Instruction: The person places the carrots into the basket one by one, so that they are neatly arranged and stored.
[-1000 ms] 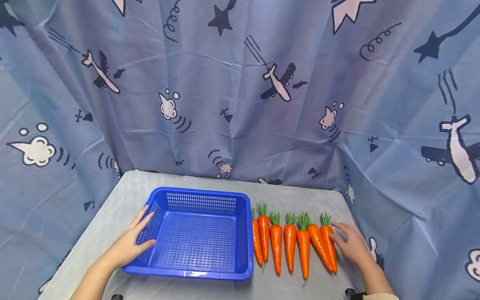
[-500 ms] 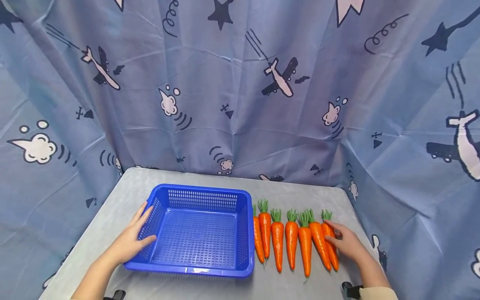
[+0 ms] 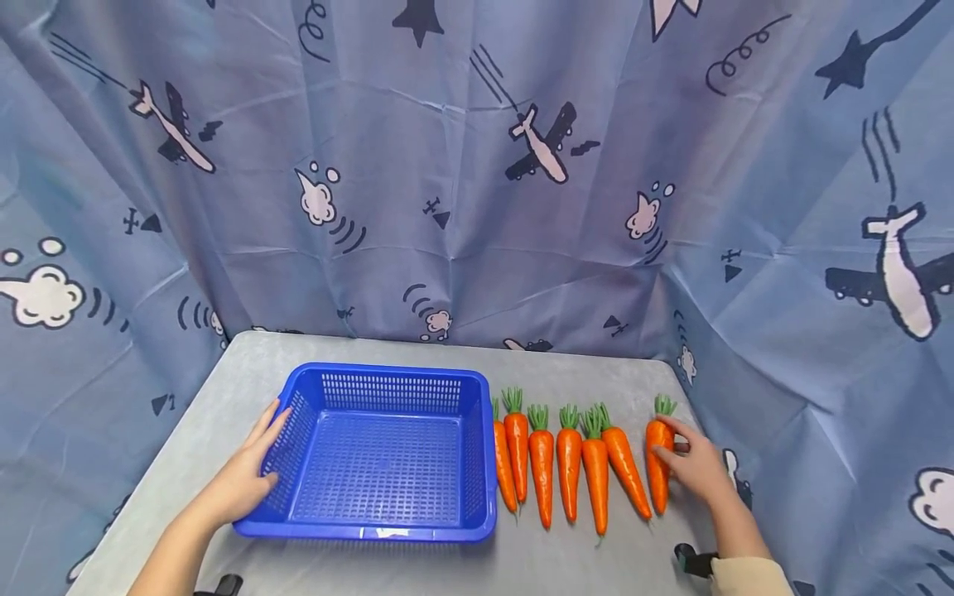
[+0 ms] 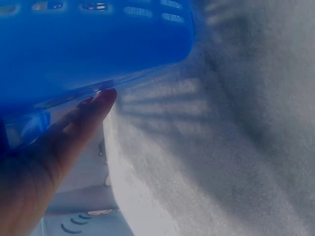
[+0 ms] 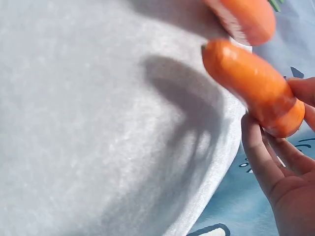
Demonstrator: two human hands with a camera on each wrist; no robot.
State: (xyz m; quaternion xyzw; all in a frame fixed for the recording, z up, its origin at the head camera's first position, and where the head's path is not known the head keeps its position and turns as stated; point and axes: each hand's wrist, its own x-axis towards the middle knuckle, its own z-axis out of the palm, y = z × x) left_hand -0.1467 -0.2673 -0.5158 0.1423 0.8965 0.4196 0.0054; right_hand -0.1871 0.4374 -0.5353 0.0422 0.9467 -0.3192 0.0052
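Curtain (image 3: 447, 207): blue, printed with aeroplanes, stars and puffs; hangs behind the table and at both sides.
Table (image 3: 581, 381): pale grey top, rounded back corners.
Basket (image 3: 440, 535): blue, slotted walls, rectangular; upright on the table, long axis left to right.
Row of six carrots (image 3: 569, 472): orange, lying on the table to the right of the basket; leafy ends toward the back edge, tips toward the person. Middle ones run nearly front to back; the rightmost slants, its tip swung to the right; the leftmost lies partly hidden by the basket rim.
Left hand (image 3: 242, 480): at the basket's left side, fingers extended and touching the rim, not clenched.
Right hand (image 3: 702, 468): grasps the separate carrot between thumb and fingers, from its right side.
Separate carrot (image 3: 659, 463): near the table's right edge, apart from the row; long axis almost front to back, tip toward the person. In the right wrist view, a shadow falls on the table apart from it.
Greens of the separate carrot (image 3: 665, 405): short, pointing toward the back edge.
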